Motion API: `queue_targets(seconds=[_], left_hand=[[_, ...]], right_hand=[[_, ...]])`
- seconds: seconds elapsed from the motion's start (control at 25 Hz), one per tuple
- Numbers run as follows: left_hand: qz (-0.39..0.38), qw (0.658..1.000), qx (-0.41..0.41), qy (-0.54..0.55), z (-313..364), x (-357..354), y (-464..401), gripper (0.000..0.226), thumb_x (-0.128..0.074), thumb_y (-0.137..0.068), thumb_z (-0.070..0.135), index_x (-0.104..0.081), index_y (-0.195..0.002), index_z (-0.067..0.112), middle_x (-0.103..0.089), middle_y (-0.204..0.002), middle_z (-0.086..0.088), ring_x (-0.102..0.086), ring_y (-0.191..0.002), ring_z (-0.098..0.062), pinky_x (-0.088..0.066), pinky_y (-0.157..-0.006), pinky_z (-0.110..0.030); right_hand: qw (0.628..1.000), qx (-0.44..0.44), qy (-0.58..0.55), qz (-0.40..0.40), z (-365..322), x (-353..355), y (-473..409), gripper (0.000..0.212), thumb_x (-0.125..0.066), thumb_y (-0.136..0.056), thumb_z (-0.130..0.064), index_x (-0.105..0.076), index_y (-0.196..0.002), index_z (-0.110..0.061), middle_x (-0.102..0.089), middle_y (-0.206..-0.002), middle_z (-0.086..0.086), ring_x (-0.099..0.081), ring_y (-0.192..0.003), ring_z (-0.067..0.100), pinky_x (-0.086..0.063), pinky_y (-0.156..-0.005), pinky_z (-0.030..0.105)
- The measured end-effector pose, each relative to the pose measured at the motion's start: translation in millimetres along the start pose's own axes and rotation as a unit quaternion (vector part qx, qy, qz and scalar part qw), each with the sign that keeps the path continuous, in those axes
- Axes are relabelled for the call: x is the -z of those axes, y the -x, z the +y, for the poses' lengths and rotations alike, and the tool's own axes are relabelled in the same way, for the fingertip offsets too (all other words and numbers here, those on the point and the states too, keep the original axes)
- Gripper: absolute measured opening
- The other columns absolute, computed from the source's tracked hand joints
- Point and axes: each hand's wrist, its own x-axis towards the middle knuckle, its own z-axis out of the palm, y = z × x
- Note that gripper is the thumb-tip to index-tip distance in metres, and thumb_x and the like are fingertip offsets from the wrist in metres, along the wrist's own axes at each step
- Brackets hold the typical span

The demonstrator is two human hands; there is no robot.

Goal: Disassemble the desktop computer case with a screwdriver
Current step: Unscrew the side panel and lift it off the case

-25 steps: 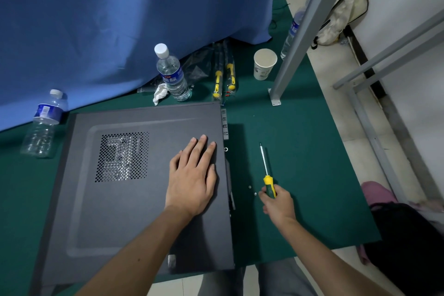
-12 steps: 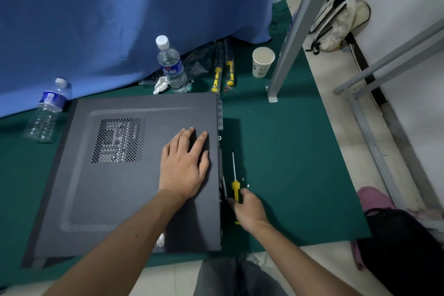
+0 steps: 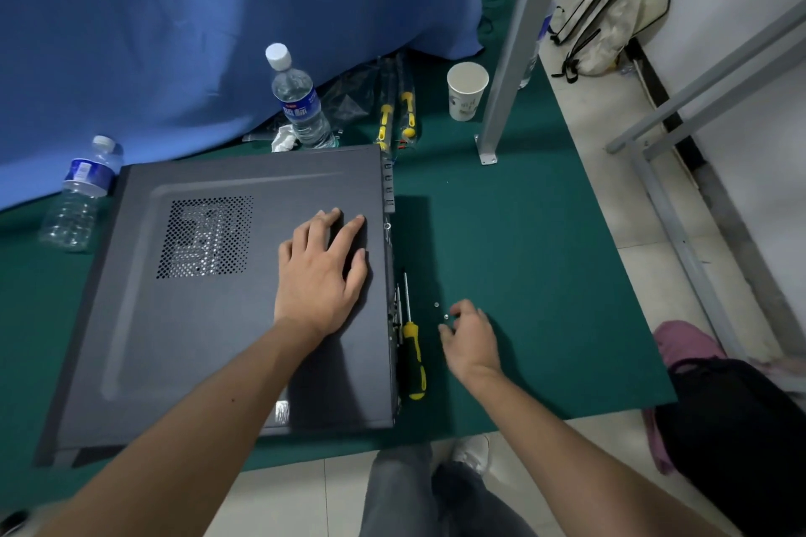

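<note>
head view: case (image 3: 227, 296) flat on green mat (image 3: 523, 275), left hand (image 3: 320, 275) spread flat on its panel. screwdriver (image 3: 413, 351) lying free just beside case edge. right hand (image 3: 469, 336) loosely curled, empty, near loose screws (image 3: 441, 310). best to gather screws aside, then slide panel off.

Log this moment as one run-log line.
left hand flat on case panel | right hand empty beside screws | screwdriver on mat

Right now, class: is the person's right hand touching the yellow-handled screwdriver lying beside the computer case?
Apart. The head view shows bare green mat between the right hand and the screwdriver, which lies alone beside the computer case.
</note>
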Motion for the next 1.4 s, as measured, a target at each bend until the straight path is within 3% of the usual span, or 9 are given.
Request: queue_targets(seconds=[0.2, 0.28, 0.36, 0.48, 0.6, 0.8, 0.88, 1.08, 1.4], left_hand=[[-0.006, 1.000, 0.002, 0.009, -2.1, 0.0, -1.3, 0.049, -0.037, -0.096, 0.045, -0.050, -0.140, 0.026, -0.045, -0.142, -0.007, -0.037, -0.132, -0.027, -0.033, -0.100, -0.046], [-0.010, 1.000, 0.006, 0.012, -2.2, 0.2, -2.1, 0.049, -0.038, -0.096, 0.044, -0.050, -0.140, 0.026, -0.045, -0.142, -0.007, -0.036, -0.132, -0.027, -0.033, -0.100, -0.045], [-0.012, 1.000, 0.006, 0.014, -2.2, 0.4, -1.3, 0.049, -0.039, -0.096, 0.044, -0.050, -0.140, 0.026, -0.045, -0.142, -0.007, -0.036, -0.134, -0.026, -0.033, -0.100, -0.045], [-0.013, 1.000, 0.004, 0.019, -3.4, 1.3, -1.2, 0.048, -0.040, -0.096, 0.043, -0.050, -0.140, 0.026, -0.045, -0.142, -0.007, -0.036, -0.135, -0.026, -0.033, -0.101, -0.044], [-0.014, 1.000, 0.005, 0.024, -2.3, 1.4, -1.7, 0.048, -0.040, -0.096, 0.043, -0.051, -0.140, 0.026, -0.046, -0.142, -0.007, -0.036, -0.135, -0.026, -0.032, -0.101, -0.044], [-0.011, 1.000, 0.003, 0.026, -4.2, 0.2, -0.9, 0.047, -0.041, -0.096, 0.043, -0.050, -0.140, 0.026, -0.046, -0.143, -0.007, -0.035, -0.135, -0.025, -0.032, -0.101, -0.044], [-0.009, 1.000, 0.005, 0.029, -3.5, 0.4, -0.2, 0.047, -0.041, -0.096, 0.042, -0.050, -0.140, 0.026, -0.046, -0.143, -0.007, -0.035, -0.135, -0.025, -0.032, -0.101, -0.043], [-0.004, 0.999, 0.003, 0.033, -3.8, -0.9, -0.3, 0.047, -0.041, -0.096, 0.043, -0.050, -0.140, 0.026, -0.046, -0.143, -0.007, -0.035, -0.136, -0.025, -0.033, -0.101, -0.044], [0.009, 0.999, -0.001, 0.032, -6.5, -5.9, -1.2, 0.047, -0.040, -0.095, 0.045, -0.049, -0.139, 0.028, -0.046, -0.141, -0.005, -0.036, -0.134, -0.025, -0.031, -0.100, -0.042]], right_hand=[[0.996, 0.059, 0.068, 0.002, -12.1, -8.1, -25.4, 0.019, -0.056, -0.097, -0.009, -0.054, -0.116, -0.011, -0.047, -0.114, 0.004, -0.056, -0.093, 0.022, -0.046, -0.080, 0.030], [0.990, 0.089, 0.109, 0.019, -20.8, -17.6, -34.1, 0.016, -0.050, -0.095, 0.003, -0.054, -0.093, -0.012, -0.046, -0.097, 0.002, -0.053, -0.087, 0.022, -0.038, -0.071, 0.028], [0.988, 0.096, 0.121, 0.028, -31.3, -22.9, -42.4, 0.035, -0.042, -0.090, 0.012, -0.039, -0.074, -0.019, -0.042, -0.087, 0.001, -0.046, -0.080, 0.020, -0.032, -0.067, 0.027], [0.995, 0.078, 0.065, 0.025, -49.9, -24.7, -57.9, 0.027, -0.042, -0.095, 0.003, -0.045, -0.080, -0.019, -0.042, -0.092, 0.004, -0.041, -0.085, 0.019, -0.035, -0.074, 0.030], [0.996, 0.067, 0.005, 0.052, -47.2, -18.8, -67.9, 0.006, -0.060, -0.094, -0.008, -0.065, -0.095, -0.009, -0.050, -0.094, 0.001, -0.052, -0.086, 0.018, -0.045, -0.081, 0.030], [0.998, 0.054, 0.024, -0.002, -0.1, -4.4, -34.1, 0.021, -0.071, -0.088, -0.018, -0.065, -0.107, -0.017, -0.051, -0.094, -0.009, -0.053, -0.077, 0.003, -0.046, -0.079, 0.021], [0.996, 0.069, 0.056, -0.027, 7.1, -11.2, -23.8, 0.019, -0.071, -0.088, -0.016, -0.065, -0.107, -0.015, -0.052, -0.094, -0.007, -0.055, -0.079, 0.010, -0.049, -0.080, 0.025], [0.980, 0.137, 0.142, 0.026, -17.2, -22.3, -47.9, 0.007, -0.061, -0.093, -0.009, -0.066, -0.090, -0.005, -0.057, -0.090, 0.005, -0.059, -0.087, 0.026, -0.041, -0.071, 0.028], [0.999, 0.022, -0.013, 0.042, -36.3, 5.7, -37.5, 0.012, -0.069, -0.089, -0.017, -0.068, -0.101, -0.014, -0.061, -0.093, -0.003, -0.058, -0.080, 0.010, -0.047, -0.078, 0.020]])
